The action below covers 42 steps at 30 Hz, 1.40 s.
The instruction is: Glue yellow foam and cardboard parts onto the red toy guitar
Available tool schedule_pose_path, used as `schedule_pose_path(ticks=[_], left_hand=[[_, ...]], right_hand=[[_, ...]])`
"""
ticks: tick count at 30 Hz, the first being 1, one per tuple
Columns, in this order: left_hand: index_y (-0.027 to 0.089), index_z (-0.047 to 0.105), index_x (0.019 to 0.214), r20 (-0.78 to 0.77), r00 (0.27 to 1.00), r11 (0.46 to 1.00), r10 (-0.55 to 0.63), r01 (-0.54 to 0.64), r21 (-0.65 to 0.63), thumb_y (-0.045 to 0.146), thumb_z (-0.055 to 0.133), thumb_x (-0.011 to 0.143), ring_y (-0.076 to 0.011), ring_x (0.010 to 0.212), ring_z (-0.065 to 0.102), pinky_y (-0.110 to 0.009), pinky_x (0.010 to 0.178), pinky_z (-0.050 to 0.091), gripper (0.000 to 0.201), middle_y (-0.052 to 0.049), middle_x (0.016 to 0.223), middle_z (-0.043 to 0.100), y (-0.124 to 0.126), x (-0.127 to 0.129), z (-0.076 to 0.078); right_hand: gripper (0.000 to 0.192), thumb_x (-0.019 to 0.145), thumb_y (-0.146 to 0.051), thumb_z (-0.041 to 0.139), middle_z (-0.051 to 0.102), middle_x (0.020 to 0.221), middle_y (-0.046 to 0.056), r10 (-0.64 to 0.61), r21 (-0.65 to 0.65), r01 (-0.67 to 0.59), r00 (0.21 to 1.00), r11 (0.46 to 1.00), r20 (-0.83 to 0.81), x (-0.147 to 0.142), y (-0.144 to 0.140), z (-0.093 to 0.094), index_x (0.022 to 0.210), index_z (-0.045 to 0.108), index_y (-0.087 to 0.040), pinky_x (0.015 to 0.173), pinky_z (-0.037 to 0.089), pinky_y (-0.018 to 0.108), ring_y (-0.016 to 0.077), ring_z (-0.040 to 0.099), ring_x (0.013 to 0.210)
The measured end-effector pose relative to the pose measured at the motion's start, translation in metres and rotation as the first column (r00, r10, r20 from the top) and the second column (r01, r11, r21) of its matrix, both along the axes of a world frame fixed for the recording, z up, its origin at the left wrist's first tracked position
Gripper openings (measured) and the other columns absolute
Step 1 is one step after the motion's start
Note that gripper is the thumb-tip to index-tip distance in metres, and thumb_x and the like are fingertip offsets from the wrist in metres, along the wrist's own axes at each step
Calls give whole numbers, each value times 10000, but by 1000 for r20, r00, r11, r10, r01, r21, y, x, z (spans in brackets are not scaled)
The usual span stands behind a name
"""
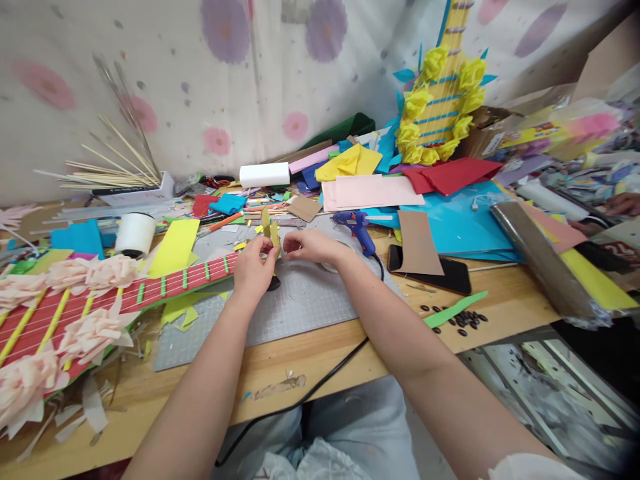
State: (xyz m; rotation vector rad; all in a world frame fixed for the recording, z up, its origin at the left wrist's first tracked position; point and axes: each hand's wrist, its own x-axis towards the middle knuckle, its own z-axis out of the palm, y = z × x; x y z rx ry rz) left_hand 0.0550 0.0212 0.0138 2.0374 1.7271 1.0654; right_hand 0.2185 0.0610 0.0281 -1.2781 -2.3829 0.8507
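Cluttered wooden table (280,373), both hands (280,257) pinching yellow-green paper piece (274,235)

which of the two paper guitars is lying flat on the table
The red guitar with pale pink paper flowers, at the left beside the left hand. The yellow guitar, ringed with yellow flowers, stands propped at the back.

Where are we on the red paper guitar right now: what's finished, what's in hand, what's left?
Done: the red guitar already has strings, green frets and pink paper flowers. In hand: left hand and right hand pinch a small yellow-green piece at the neck end. Left: that piece isn't attached; glue gun lies unused.
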Motion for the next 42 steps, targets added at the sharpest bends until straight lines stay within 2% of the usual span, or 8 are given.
schedule_pose_path(ticks=[11,22,35,42], left_hand=[[206,563,781,8,1000,1000,0,0,-7,191,538,768,-169,784,588,-278,685,414,32,-17,822,652,1,0,-1],[213,569,796,-2,1000,999,22,-22,-33,207,543,767,-166,782,597,-273,684,419,40,-12,831,658,1,0,0],[215,579,768,-14,999,998,51,-52,-40,215,543,748,-185,784,599,-294,684,417,41,-21,825,666,2,3,1],[212,578,777,-33,998,997,53,-55,-62,216,538,751,-186,782,597,-288,659,406,49,-24,813,660,1,3,5]], right_hand=[[127,763,-198,557,658,800,34,-34,212,14,995,977,90,-9,-2,-1,861,621,-149,607,322,215,120,543,681],[137,760,-183,532,665,801,38,-56,274,19,990,962,129,-15,-6,0,866,611,-149,581,301,221,131,544,667],[185,777,-187,504,672,883,76,-69,284,-9,961,959,266,-18,-11,9,937,594,-161,618,326,238,179,588,774],[199,775,-180,501,676,880,79,-60,285,-20,961,958,270,-17,-11,10,950,590,-152,593,315,241,178,593,754]])
